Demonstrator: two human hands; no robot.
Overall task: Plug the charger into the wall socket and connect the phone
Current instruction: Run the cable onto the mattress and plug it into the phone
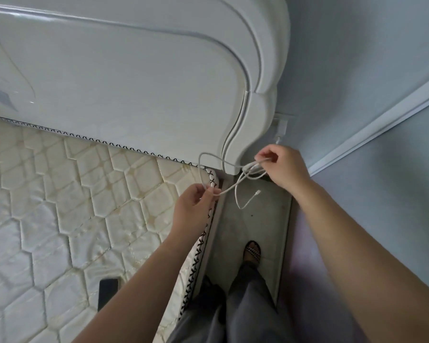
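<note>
Bare quilted mattress filling the left and lower left of the frame, cream with yellowish stains along the hexagon stitching, edged in black-and-white zigzag trim. Glossy white headboard rising behind it across the upper left and centre. Dark phone lying flat on the mattress, low in the frame, partly hidden behind a forearm. Narrow strip of grey floor right of centre, between bed edge and wall, bearing one sandalled foot.

My arms reach forward; my left hand pinches shut lower down, my right hand is curled closed higher, apart.
</note>
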